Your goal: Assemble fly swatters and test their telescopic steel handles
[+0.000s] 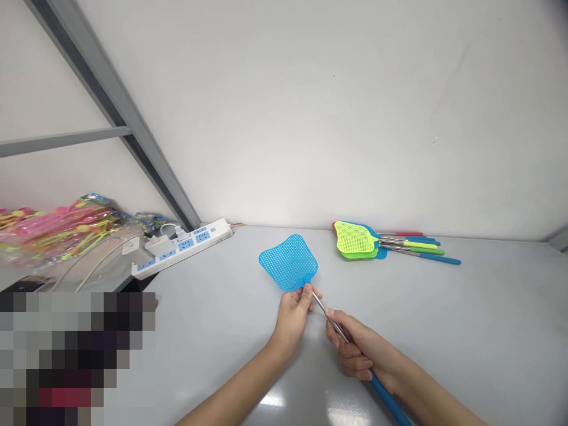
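A blue fly swatter [290, 260] with a perforated head, a metal shaft and a blue handle is held between both hands above the grey table. My left hand [295, 310] pinches it at the neck, just below the head. Lower down, my right hand [352, 343] has its fingers wrapped round the shaft near the top of the blue handle. The swatter lies slanted, its head up and to the left, its handle running out of view at the bottom right.
Several green, blue and red fly swatters [357, 239] are stacked at the back right by the wall. A white power strip [181, 251] with plugs lies back left. Beyond the frame post, colourful items in clear plastic bags [66, 228] are heaped. A blurred-out area covers the lower left.
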Tool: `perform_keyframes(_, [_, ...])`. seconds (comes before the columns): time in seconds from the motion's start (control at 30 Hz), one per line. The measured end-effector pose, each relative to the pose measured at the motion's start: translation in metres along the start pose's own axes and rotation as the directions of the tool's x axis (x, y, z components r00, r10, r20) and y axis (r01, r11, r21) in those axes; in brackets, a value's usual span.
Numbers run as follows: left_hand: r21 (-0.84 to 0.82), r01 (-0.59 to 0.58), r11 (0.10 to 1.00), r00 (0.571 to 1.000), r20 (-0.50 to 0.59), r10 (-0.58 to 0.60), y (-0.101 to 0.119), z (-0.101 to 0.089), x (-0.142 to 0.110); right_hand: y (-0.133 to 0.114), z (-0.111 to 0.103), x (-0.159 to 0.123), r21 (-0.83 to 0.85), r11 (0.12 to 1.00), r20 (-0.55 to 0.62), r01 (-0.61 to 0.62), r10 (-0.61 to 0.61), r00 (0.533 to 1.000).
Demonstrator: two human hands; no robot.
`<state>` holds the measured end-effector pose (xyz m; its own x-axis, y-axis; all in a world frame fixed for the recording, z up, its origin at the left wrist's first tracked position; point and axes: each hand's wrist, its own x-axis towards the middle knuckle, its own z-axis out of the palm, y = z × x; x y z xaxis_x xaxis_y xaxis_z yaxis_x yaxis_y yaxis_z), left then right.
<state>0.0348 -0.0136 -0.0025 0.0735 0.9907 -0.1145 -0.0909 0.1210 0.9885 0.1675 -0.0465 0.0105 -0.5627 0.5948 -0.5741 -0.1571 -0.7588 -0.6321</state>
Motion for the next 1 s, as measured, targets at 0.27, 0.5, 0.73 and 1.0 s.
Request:
perform_keyframes(0.27, [0.009, 0.000, 1.000, 1.000, -0.012, 0.000, 0.0052, -0.0019, 0.0007, -0.0011, 0.0009, -0.0016, 0.005, 1.000, 0.004, -0.009, 0.009, 1.000])
perform_keyframes(0.5, [0.012, -0.037, 0.999, 0.999, 0.025, 0.037, 0.0071, -0.0049, 0.0013, 0.0010, -0.0003, -0.0017, 0.009, 1.000, 0.013, 0.000, 0.000, 1.000])
perform_keyframes(0.73, [0.032, -0.039, 0.999, 0.999, 0.029, 0.038, 0.0057, -0.0088, 0.0027, -0.0007, 0.0016, -0.0033, 0.009, 1.000, 0.014, -0.013, 0.013, 1.000])
perform_keyframes(1.0, [0.047, -0.043, 0.998, 0.999, 0.006, 0.043, 0.0093, -0.0098, 0.0047, 0.0000, 0.0020, -0.0042, 0.010, 1.000, 0.014, -0.018, 0.018, 1.000])
